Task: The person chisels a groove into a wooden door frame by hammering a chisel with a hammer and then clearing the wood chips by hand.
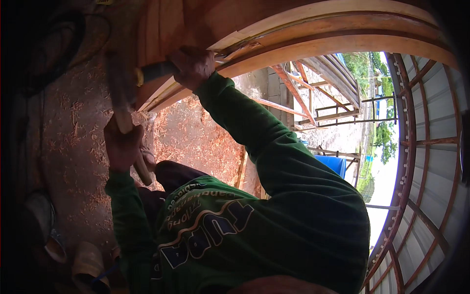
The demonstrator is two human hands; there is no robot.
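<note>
My left hand [123,144] is closed round the wooden handle of a hammer [126,122], whose dark head is smeared by motion. That head is close to the yellow butt of a chisel; whether they touch I cannot tell. My right hand [193,66] grips the chisel by its dark handle [159,71]. Beyond that fist, the chisel's blade lies toward a long brown wooden piece [318,41] with a groove or step along it; its tip is hard to make out. A broad wooden surface [161,36] extends behind the tools.
Wood shavings [196,142] litter the floor under my arms. Timber framing [308,93] stands outside at the right, near a blue drum [333,164]. A dark cable [73,49] hangs at the upper left. At the lower left is a cylindrical container [89,262]. Metal roofing sheets [431,166] curve along the right.
</note>
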